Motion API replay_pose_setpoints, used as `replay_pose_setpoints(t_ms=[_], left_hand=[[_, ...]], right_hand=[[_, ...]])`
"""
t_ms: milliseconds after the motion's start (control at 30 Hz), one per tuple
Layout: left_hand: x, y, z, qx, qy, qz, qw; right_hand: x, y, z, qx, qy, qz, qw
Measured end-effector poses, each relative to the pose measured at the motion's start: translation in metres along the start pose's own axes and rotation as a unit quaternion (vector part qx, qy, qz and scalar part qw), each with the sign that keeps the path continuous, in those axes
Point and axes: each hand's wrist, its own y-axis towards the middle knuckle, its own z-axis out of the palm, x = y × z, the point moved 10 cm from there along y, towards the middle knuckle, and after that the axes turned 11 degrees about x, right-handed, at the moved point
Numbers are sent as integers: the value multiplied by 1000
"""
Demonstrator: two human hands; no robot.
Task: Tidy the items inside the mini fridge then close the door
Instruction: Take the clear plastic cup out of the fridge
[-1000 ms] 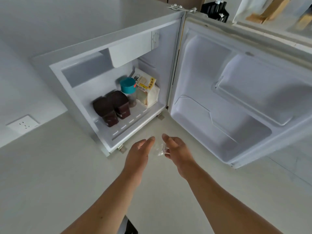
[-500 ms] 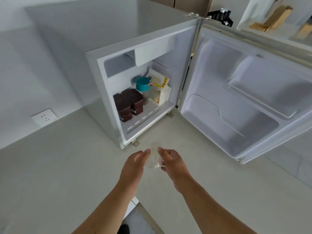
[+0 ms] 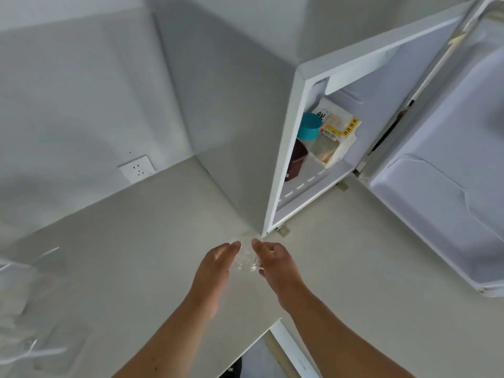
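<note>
The white mini fridge [image 3: 283, 148] stands on the counter at the right with its door [image 3: 450, 165] swung wide open. Inside on the shelf are a dark brown box [image 3: 296, 162], a jar with a teal lid [image 3: 308, 127] and a white and yellow bread bag [image 3: 334, 135]. In front of the fridge's left corner, my left hand [image 3: 215, 266] and my right hand [image 3: 275, 261] hold a small clear plastic cup [image 3: 245, 255] between them above the counter.
A wall socket [image 3: 137, 169] sits on the wall at the left. Blurred clear plastic items [image 3: 30, 296] lie at the far left of the pale counter [image 3: 136, 241]. The counter's edge [image 3: 261, 336] runs near my forearms at the bottom.
The view has swung left, so the fridge now sits at the right and only one brown box shows. Both hands stay together on the clear cup.
</note>
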Motion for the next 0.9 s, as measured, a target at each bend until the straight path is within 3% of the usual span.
replay_pose_setpoints(t_ms=[400, 900], left_hand=[[9, 45, -36, 0, -43, -37, 998], [11, 52, -44, -26, 15, -56, 998]], right_hand=[[-6, 48, 30, -4, 2, 37, 999], [-12, 59, 31, -12, -39, 54, 998]])
